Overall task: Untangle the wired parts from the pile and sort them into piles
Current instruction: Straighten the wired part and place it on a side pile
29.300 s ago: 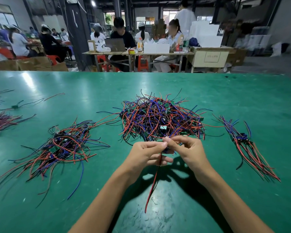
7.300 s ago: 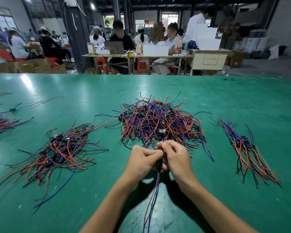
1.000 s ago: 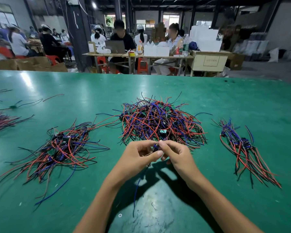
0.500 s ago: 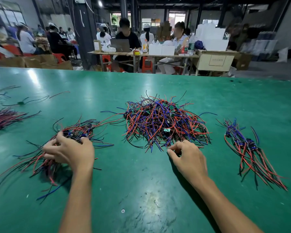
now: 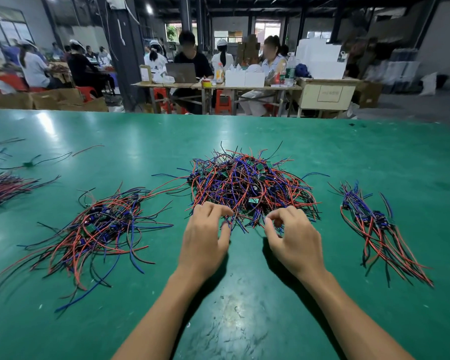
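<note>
green table (image 5: 244, 131), both hands' fingers loosely curled, grasping nothing, at tangled wire pile (image 5: 247, 185), no legible writing

The tangled pile (image 5: 247, 185) of red, blue and black wired parts, with small green boards showing among them, sat heaped at the middle of the green surface (image 5: 244, 320). A looser sorted pile (image 5: 99, 227) sprawled to its left, its wires fanning nearward; a slimmer bundle (image 5: 372, 224) lay to the right, wires trailing near-right
</note>
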`<move>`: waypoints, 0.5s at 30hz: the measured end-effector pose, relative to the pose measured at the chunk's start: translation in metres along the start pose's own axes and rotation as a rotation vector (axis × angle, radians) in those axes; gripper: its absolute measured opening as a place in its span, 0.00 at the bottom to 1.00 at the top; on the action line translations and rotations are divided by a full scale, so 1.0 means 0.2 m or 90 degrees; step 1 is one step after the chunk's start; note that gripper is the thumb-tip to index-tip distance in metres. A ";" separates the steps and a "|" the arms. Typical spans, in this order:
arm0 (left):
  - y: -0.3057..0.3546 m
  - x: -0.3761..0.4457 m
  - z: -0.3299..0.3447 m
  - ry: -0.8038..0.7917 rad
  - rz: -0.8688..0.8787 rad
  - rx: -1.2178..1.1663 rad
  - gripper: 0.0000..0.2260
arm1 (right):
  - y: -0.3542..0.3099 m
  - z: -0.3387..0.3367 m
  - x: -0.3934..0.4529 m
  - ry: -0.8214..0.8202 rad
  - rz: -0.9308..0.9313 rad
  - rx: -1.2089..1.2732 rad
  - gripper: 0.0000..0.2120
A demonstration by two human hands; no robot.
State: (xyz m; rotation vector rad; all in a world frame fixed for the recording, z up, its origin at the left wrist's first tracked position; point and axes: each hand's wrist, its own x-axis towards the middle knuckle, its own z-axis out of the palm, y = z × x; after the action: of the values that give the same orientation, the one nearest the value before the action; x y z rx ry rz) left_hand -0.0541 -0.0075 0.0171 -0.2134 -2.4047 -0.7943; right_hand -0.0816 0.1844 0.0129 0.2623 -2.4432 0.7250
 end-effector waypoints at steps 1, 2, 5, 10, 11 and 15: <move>0.01 0.00 0.01 -0.007 0.012 0.009 0.13 | -0.01 -0.01 0.00 0.048 -0.044 0.006 0.04; 0.02 -0.01 0.01 -0.014 0.019 0.019 0.16 | -0.01 -0.02 0.00 0.096 -0.093 -0.004 0.04; 0.03 -0.01 0.02 -0.031 0.016 0.034 0.23 | -0.04 -0.02 0.00 0.175 -0.216 -0.022 0.06; 0.01 -0.02 0.03 -0.061 0.008 0.022 0.26 | -0.05 -0.04 0.00 0.270 -0.263 0.087 0.06; 0.01 -0.02 0.03 -0.057 0.006 0.026 0.26 | -0.06 -0.04 0.00 0.283 -0.249 0.117 0.06; 0.01 -0.02 0.03 -0.037 0.030 0.065 0.20 | -0.07 -0.07 0.00 0.308 -0.172 0.248 0.07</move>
State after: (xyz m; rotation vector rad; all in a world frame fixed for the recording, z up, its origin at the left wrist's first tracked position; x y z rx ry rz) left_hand -0.0534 -0.0023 0.0113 -0.2551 -2.4769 -0.6509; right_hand -0.0707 0.1804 0.0284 0.4932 -1.7612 1.0037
